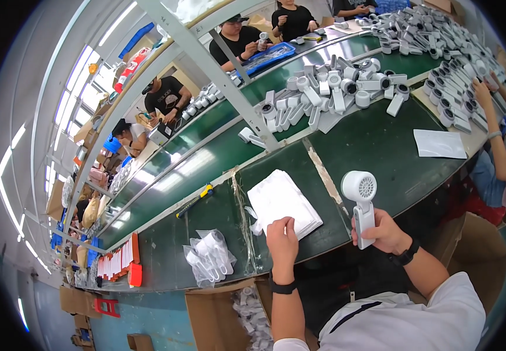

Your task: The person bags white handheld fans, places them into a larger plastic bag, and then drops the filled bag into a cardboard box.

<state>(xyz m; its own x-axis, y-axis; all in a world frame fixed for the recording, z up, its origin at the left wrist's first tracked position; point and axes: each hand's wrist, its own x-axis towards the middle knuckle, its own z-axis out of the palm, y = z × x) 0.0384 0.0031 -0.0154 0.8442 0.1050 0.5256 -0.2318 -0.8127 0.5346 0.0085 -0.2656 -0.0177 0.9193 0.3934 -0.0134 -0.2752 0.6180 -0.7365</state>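
Observation:
My right hand (384, 233) is wrapped round the handle of a white handheld fan (359, 186), held upright with its round grille up. At the near edge of a stack of thin white bags (285, 202), the fingers of my left hand (282, 237) are bunched together, pinching the edge of a bag. The stack lies on the green table (218, 213). To the left of it are several white pieces in a clear plastic bag (209, 257).
A large pile of fans (335, 88) covers the table's far side, with more at right beside another person's arm (490, 111). A yellow-and-black utility knife (195, 200) lies left of the bags. An open cardboard box (220, 316) stands below the table edge. A metal post (229, 82) rises ahead.

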